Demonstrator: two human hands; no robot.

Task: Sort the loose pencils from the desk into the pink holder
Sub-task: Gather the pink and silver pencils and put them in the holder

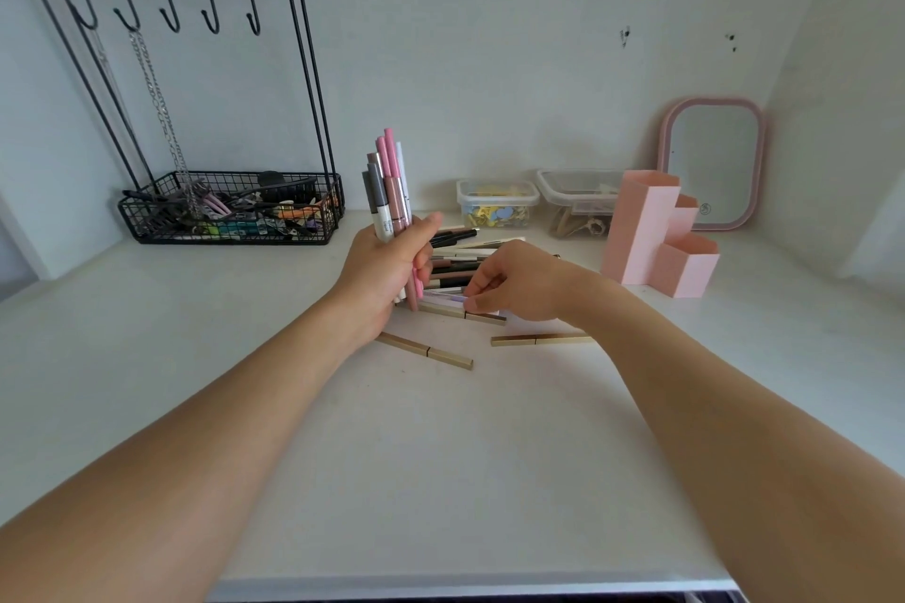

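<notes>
Two bare hands working over the white surface [196, 357]. Left hand [379, 267] holding a bunch of pencils [389, 191] upright, fingers and thumb curled round them, pink, grey, brown and white tops sticking up. Right hand [514, 284] reaching down into the loose pile of pencils [455, 260] lying between the two hands, fingertips [472, 305] pinching a pale purple pencil [448, 296] at the near edge of the pile. Right hand lying in front of part of the pile and hiding it.

Lying flat near the pile, three gold sticks [426, 350], one of them partly under the right hand.

Standing to the right of the pile, the pink holder [656, 240], upright, with three open cups of different heights. Nothing showing over its rims. Right wrist passing just in front of it.

Sitting behind the pile, two clear boxes [497, 203], one with yellow and blue bits inside. Leaning on the wall behind the holder, a pink mirror [712, 162]. Standing far to the left, a black wire rack [225, 206] with hooks, chains hanging from two hooks, and a basket full of small things.
</notes>
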